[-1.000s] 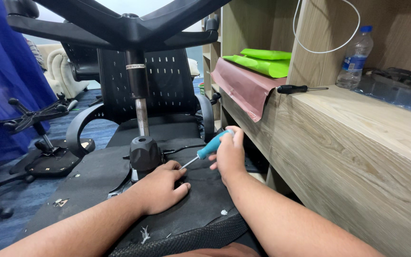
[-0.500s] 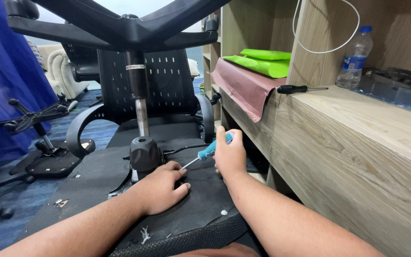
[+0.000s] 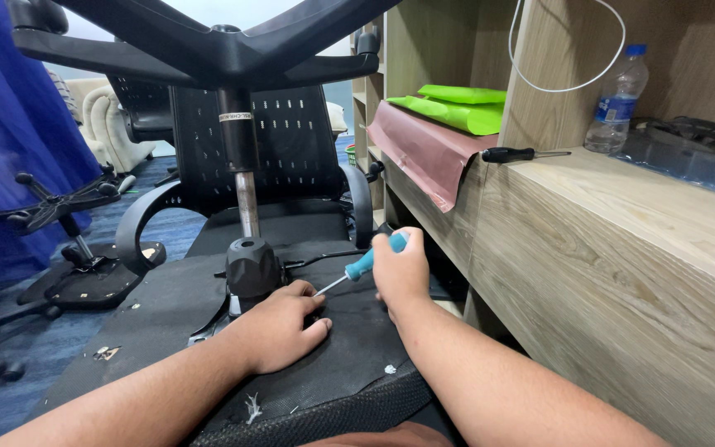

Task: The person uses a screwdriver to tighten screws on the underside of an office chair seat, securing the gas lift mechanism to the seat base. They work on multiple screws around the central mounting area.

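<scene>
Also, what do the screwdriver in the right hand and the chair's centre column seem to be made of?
Screwdriver in the right hand: the handle looks like matt blue plastic or rubber, with a thin bright metal shaft. Centre column: the lower part looks like bare polished steel, since it shines grey; the upper sleeve is black, probably painted metal or plastic.

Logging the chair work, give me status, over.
Right hand grips blue-handled screwdriver. Left hand flat on upturned seat underside. Nothing blocking the tip.
</scene>
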